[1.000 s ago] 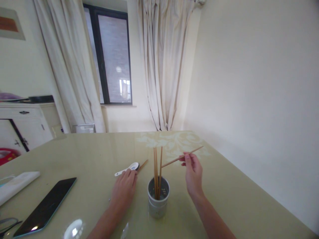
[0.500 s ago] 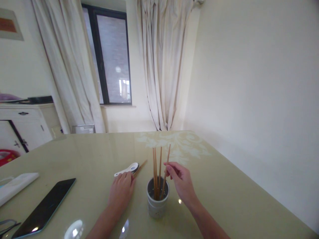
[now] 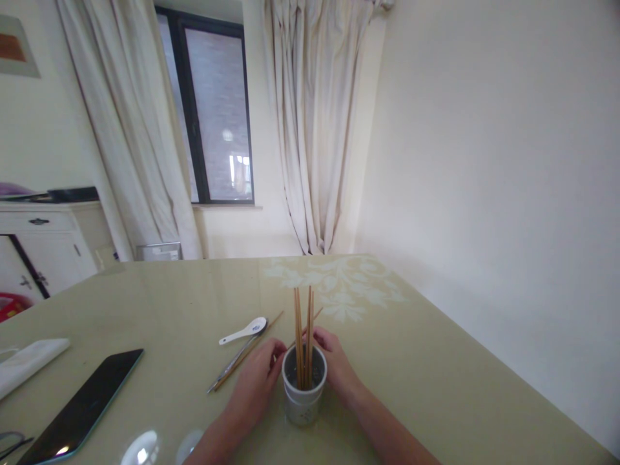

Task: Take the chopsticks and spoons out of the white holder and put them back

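A white holder cup (image 3: 303, 397) stands on the table near me with several wooden chopsticks (image 3: 301, 339) upright in it. My left hand (image 3: 256, 381) is just left of the cup, its fingertips pinched at one end of a slanted chopstick (image 3: 317, 314) behind the cup. From the right side of the cup, my right hand (image 3: 335, 363) closes its fingers on the same chopstick. The cup and the upright sticks hide most of that chopstick.
A white spoon (image 3: 243, 332), one more chopstick (image 3: 252, 352) and a thin metal utensil (image 3: 227, 371) lie left of the cup. A dark tablet (image 3: 80, 407) and a white cloth (image 3: 26, 361) are at the left. The wall runs along the table's right edge (image 3: 484, 352).
My right hand put its chopstick upright into the cup and dropped behind it. My left hand left the spoon area and moved right to the cup with a chopstick.
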{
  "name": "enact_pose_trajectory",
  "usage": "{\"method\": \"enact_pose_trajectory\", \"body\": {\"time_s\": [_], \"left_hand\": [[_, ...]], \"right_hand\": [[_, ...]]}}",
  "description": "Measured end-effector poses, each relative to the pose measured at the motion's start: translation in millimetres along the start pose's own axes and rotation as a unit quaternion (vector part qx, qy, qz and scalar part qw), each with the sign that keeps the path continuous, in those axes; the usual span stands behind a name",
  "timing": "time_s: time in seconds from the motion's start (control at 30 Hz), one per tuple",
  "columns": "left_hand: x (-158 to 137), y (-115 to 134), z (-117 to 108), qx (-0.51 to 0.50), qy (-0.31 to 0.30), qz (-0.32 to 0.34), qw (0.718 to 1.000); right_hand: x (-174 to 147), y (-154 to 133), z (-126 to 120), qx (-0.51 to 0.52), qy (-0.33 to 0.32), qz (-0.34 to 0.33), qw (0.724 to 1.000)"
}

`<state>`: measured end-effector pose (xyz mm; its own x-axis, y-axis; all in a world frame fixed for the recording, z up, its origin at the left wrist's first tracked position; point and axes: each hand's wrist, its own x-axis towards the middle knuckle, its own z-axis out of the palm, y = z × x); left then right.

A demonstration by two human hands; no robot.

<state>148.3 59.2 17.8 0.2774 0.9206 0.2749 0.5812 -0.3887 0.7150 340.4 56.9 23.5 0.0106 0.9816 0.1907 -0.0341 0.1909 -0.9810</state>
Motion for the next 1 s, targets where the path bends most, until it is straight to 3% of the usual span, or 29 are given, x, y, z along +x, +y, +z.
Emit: {"method": "enact_pose_trajectory", "body": {"time_s": [0.1,0.2,0.33,0.43,0.53,0.6,0.7,0.83,1.0], "left_hand": [[-0.2,4.4,0.9,-0.032,-0.009,0.009,0.999],[3.1,-0.9,-1.9,-0.006,-0.011,0.009,1.000],[7.4,-17.5,-14.5,0.159,0.032,-0.004,0.987],[8.1,-27.6,-27.3,0.324,0.050,-0.025,0.944],[7.8,-30.9,-35.0,0.396,0.034,-0.050,0.916],[7.8,-30.9,-36.1,0.406,0.022,-0.059,0.911],[7.6,-32.3,-34.5,0.401,0.018,-0.065,0.914],[6.6,-37.2,-30.6,0.368,0.019,-0.052,0.928],[5.0,-31.4,-19.2,0.293,0.031,-0.019,0.956]], "right_hand": [[1.0,-5.1,1.8,0.067,0.008,0.033,0.997],[5.5,-11.0,-4.9,0.071,0.091,0.009,0.993],[15.6,-22.2,-35.9,0.066,0.212,-0.057,0.973],[21.0,-34.6,-69.9,0.073,0.314,-0.115,0.940],[19.9,-47.1,-90.2,0.118,0.378,-0.159,0.904],[15.6,-53.4,-88.2,0.133,0.359,-0.167,0.909],[6.6,-58.4,-67.5,0.104,0.280,-0.175,0.938],[-3.7,-56.6,-39.6,0.024,0.164,-0.161,0.973],[-6.6,-40.1,-28.0,-0.035,0.074,-0.116,0.990]]}}
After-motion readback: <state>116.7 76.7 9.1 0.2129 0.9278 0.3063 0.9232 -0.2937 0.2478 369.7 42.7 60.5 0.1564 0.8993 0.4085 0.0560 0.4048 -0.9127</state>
